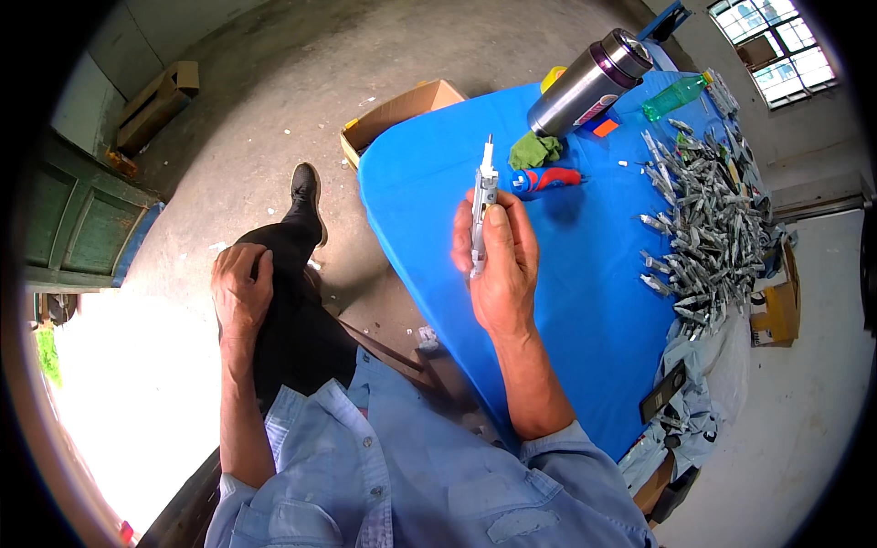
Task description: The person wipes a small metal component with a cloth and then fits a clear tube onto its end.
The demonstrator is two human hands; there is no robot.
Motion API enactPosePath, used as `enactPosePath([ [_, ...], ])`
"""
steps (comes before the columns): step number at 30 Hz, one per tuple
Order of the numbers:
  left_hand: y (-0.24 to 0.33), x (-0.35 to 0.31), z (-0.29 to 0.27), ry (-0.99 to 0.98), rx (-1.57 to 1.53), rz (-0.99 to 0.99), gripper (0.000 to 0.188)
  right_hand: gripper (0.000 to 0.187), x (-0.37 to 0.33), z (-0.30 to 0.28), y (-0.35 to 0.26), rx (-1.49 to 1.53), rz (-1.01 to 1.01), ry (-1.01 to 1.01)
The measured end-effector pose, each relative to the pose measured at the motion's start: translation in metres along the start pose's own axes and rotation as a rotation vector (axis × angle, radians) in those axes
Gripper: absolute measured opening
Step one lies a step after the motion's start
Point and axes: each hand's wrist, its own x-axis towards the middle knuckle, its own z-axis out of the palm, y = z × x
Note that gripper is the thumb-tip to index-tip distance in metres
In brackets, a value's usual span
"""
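Note:
My right hand (505,260) holds a slim grey-and-white part (483,205) upright above the blue-covered table (585,356). A white block and a thin metal pin form its upper end. The thumb presses its near side, and the fingers wrap behind it, hiding some of it. My left hand (243,288) rests on my dark-trousered thigh, its fingers curled in a loose fist with nothing seen in them. Beyond the right hand lies a red-and-blue handheld tool (545,179), with a crumpled green cloth (534,150) beside it. Many similar parts (708,228) are heaped along the table's right side.
A steel flask (592,84) stands at the far side near a green plastic bottle (677,96). A dark phone-like device (662,393) lies at the near right edge. An open cardboard box (402,114) sits on the floor beyond the table's left edge.

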Motion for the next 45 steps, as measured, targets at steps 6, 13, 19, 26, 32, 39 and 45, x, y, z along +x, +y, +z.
enactPosePath([
  [6, 0.000, 0.001, 0.000, -0.005, -0.003, 0.000, 0.008, 0.025, 0.000, -0.003, 0.002, 0.002, -0.003, -0.042],
  [13, 0.000, 0.000, 0.000, 0.035, -0.009, 0.035, 0.008, 0.022, 0.001, -0.003, 0.000, 0.151, 0.063, -0.047],
  [19, 0.013, -0.002, -0.002, 0.079, -0.022, 0.113, 0.009, 0.024, -0.005, 0.002, -0.007, 0.182, 0.084, -0.035],
  [26, 0.027, -0.005, -0.008, 0.072, -0.063, 0.161, 0.010, 0.024, -0.023, 0.004, -0.016, 0.136, 0.087, -0.014],
  [32, 0.038, -0.009, -0.017, 0.103, -0.127, 0.202, 0.011, 0.022, -0.050, 0.000, -0.019, 0.059, 0.072, 0.092],
  [39, 0.048, -0.011, -0.029, 0.105, -0.185, 0.224, 0.011, 0.023, -0.102, -0.045, -0.004, -0.666, -0.092, 0.409],
  [45, 0.042, -0.011, -0.029, 0.069, -0.233, 0.213, 0.009, 0.021, -0.156, -0.078, 0.013, -1.266, -0.204, 0.583],
])
